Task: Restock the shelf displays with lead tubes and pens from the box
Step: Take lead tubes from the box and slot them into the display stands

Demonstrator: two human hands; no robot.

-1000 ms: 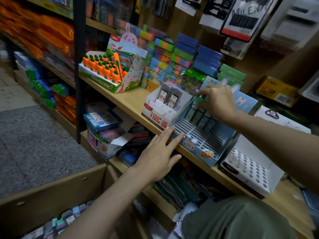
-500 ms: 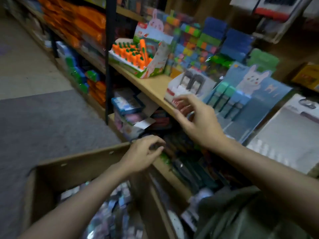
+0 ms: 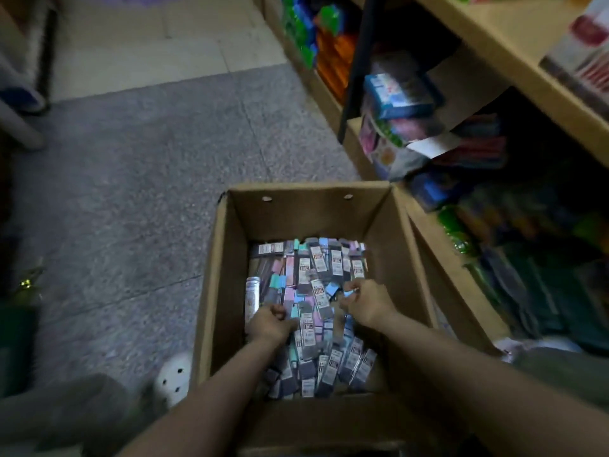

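Both hands have dropped from the shelf into the box [image 3: 227,258], left hand [image 3: 268,324] and right hand [image 3: 365,300] curled onto lead tubes [image 3: 321,293].

Stationery shop, stocked shelves [image 3: 514,44] (colourful packs)

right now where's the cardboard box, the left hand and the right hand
cardboard box [image 3: 306,209]: head view, bare far inner wall
left hand [image 3: 268,324]: head view, back of hand
right hand [image 3: 367,301]: head view, back of hand

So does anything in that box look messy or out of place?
Yes. The lead tubes lie jumbled at all angles in the cardboard box, not stacked. A silver tube at the left edge differs from the rest.
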